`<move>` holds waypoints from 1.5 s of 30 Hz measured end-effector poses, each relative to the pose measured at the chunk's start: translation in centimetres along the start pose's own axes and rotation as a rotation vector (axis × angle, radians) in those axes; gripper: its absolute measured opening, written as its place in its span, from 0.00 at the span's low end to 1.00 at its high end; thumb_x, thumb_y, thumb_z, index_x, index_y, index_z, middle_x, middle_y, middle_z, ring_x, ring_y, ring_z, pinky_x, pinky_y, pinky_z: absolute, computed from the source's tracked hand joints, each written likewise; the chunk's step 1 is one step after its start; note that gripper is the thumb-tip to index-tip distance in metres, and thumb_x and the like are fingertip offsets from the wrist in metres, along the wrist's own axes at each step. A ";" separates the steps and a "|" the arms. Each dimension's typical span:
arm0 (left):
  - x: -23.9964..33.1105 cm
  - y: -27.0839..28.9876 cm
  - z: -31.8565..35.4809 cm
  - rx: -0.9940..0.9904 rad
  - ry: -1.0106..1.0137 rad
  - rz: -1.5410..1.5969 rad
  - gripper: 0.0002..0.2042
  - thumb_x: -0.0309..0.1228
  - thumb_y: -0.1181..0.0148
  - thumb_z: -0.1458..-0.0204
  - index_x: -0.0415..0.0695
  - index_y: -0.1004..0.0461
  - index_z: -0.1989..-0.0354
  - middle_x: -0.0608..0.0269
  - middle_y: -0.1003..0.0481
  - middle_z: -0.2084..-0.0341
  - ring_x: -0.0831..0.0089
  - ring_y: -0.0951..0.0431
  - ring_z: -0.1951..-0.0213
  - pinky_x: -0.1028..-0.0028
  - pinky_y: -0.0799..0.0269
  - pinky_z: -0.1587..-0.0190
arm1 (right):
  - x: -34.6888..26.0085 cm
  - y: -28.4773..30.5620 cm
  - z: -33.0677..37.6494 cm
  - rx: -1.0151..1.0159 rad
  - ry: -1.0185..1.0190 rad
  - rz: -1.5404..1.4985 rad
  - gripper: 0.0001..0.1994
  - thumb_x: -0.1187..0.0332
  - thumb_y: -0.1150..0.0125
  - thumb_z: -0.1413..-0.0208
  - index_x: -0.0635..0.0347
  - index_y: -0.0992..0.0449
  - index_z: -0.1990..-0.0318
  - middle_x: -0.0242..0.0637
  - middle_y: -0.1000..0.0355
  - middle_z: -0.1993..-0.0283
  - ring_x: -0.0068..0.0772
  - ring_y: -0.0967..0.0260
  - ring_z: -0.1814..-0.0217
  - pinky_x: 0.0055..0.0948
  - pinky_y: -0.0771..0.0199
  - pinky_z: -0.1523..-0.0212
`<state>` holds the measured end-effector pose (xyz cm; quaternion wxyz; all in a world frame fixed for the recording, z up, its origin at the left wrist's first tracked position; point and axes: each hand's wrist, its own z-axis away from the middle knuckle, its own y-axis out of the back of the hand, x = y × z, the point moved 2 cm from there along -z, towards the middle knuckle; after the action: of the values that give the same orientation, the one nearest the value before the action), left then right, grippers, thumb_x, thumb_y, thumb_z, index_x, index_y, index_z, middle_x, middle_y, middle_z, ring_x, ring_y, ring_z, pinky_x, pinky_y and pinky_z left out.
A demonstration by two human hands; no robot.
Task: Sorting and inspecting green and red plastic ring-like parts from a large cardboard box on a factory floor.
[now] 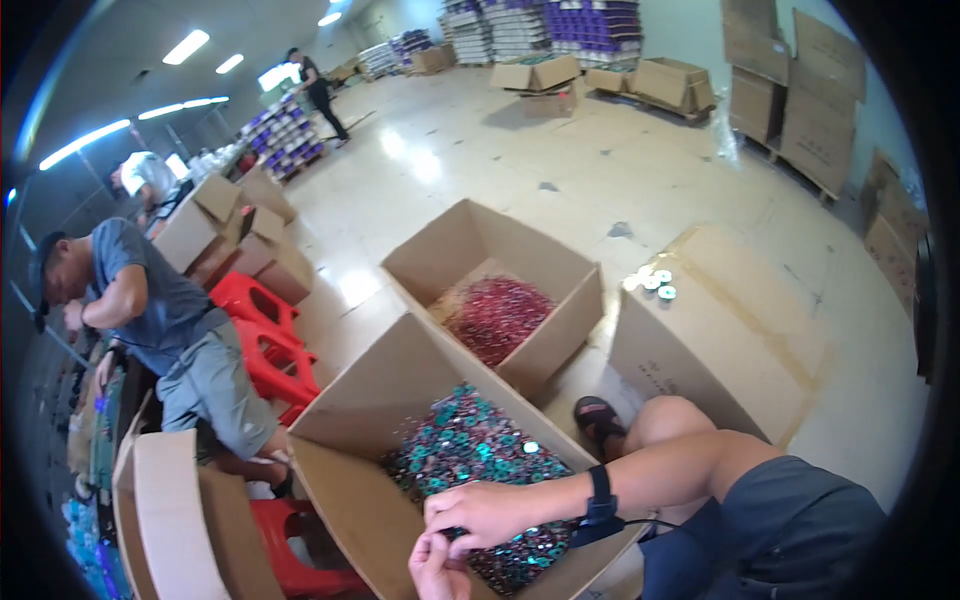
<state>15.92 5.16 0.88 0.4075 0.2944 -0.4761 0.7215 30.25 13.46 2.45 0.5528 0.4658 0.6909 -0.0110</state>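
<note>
Box [360, 390] of shiny teal and dark bits [475, 455], near and center

So the bits are heaped loose inside this open cardboard box, lots of little teal rings mixed in with darker stuff. Right hand [485, 513] is over the near part of the pile, fingers curled in, black strap [600, 497] on the wrist. Left hand [440, 575] is at the near edge of view, just left of it, fingers bent too. The fingertips come together in a narrow pinch, but honestly can't tell if anything small is caught between them.

Just beyond there's a second open box [430, 250] with a pile of reddish bits [500, 320]. Over to the right, a closed carton [730, 330] has a few teal-and-white discs [652, 283] sitting on top. Left side: red plastic stools [237, 288], plus a co-worker in a gray shirt [150, 285], head bent down. Purple and white stacks [590, 30] stand way at the far end.
</note>
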 end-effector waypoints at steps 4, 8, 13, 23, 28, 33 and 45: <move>0.7 -1.3 0.8 0.013 0.014 0.006 0.18 0.37 0.45 0.39 0.36 0.31 0.47 0.57 0.25 0.56 0.68 0.22 0.58 0.70 0.25 0.56 | -1.5 1.2 -0.2 -0.010 -0.131 0.100 0.14 0.66 0.34 0.60 0.62 0.23 0.64 0.43 0.31 0.66 0.47 0.29 0.59 0.41 0.28 0.57; 1.2 -1.8 1.1 0.049 -0.006 -0.057 0.20 0.37 0.48 0.38 0.33 0.33 0.45 0.53 0.25 0.54 0.65 0.23 0.56 0.68 0.25 0.54 | -2.1 8.7 1.8 0.326 -0.289 0.285 0.16 0.62 0.31 0.57 0.60 0.21 0.61 0.44 0.28 0.64 0.46 0.28 0.57 0.41 0.27 0.55; 2.5 -1.1 1.9 0.078 -0.048 -0.028 0.18 0.35 0.47 0.38 0.32 0.32 0.47 0.51 0.25 0.56 0.64 0.24 0.56 0.67 0.25 0.53 | 5.4 24.3 14.9 0.737 -0.857 0.340 0.19 0.63 0.25 0.59 0.59 0.21 0.58 0.40 0.22 0.57 0.32 0.25 0.52 0.33 0.24 0.53; 1.9 -0.1 1.6 0.099 -0.048 0.021 0.14 0.30 0.45 0.40 0.34 0.29 0.50 0.55 0.24 0.60 0.67 0.23 0.59 0.69 0.25 0.55 | 15.6 32.5 35.1 1.273 -1.440 0.098 0.04 0.76 0.36 0.52 0.62 0.24 0.69 0.34 0.26 0.74 0.24 0.28 0.77 0.23 0.25 0.77; 2.0 0.6 0.5 0.113 -0.079 -0.023 0.13 0.34 0.45 0.40 0.37 0.28 0.54 0.55 0.24 0.61 0.67 0.24 0.59 0.69 0.25 0.58 | 16.7 32.0 36.2 0.957 -1.274 0.108 0.10 0.65 0.42 0.46 0.55 0.27 0.78 0.28 0.35 0.81 0.22 0.41 0.84 0.28 0.41 0.83; 3.6 2.0 -0.7 0.126 -0.070 0.057 0.10 0.32 0.45 0.40 0.38 0.26 0.58 0.58 0.23 0.65 0.71 0.22 0.64 0.72 0.24 0.61 | 12.0 32.4 29.6 0.939 -1.646 0.536 0.12 0.60 0.37 0.45 0.61 0.24 0.68 0.30 0.33 0.79 0.24 0.39 0.84 0.27 0.38 0.83; 7.2 4.8 0.6 0.161 -0.181 0.121 0.11 0.24 0.43 0.43 0.34 0.25 0.53 0.57 0.22 0.64 0.75 0.22 0.67 0.77 0.24 0.62 | 2.5 -1.0 -3.9 -0.460 -0.374 0.072 0.15 0.68 0.40 0.43 0.58 0.24 0.48 0.44 0.22 0.58 0.35 0.24 0.57 0.33 0.25 0.53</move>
<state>8.25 5.78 4.82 0.2936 0.3609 -0.4682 0.7513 26.79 16.55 1.50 0.7617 0.3423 0.5444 0.0796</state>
